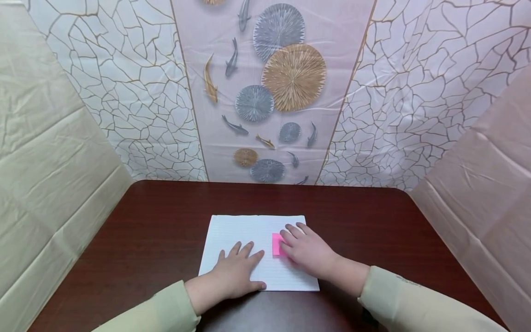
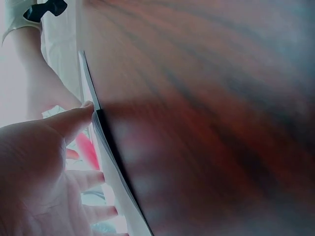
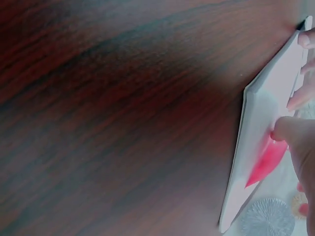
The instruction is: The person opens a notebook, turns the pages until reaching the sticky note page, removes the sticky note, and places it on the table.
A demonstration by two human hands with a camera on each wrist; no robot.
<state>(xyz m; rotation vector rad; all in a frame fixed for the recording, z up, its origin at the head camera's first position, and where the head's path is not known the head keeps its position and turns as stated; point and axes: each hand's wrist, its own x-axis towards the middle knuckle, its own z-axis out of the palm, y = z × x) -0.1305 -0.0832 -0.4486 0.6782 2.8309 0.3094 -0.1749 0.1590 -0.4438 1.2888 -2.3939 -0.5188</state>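
A white lined notebook (image 1: 236, 230) lies open on the dark table, its pages facing up. My left hand (image 1: 234, 272) rests on its lower left part with fingers spread and the thumb at the near edge. On the right half of the page is a pink sticky note (image 1: 276, 244), partly covered by my right hand (image 1: 309, 251). In the right wrist view, the right thumb (image 3: 285, 129) touches the near end of the sticky note (image 3: 268, 162), while the other fingers reach over it, loosely extended.
The dark red-brown table (image 1: 166, 216) surrounds the notebook on all sides. Beyond its far edge hangs a patterned cloth (image 1: 290, 138) with fish and round shapes. Pale cloth panels (image 1: 50, 161) stand at both sides.
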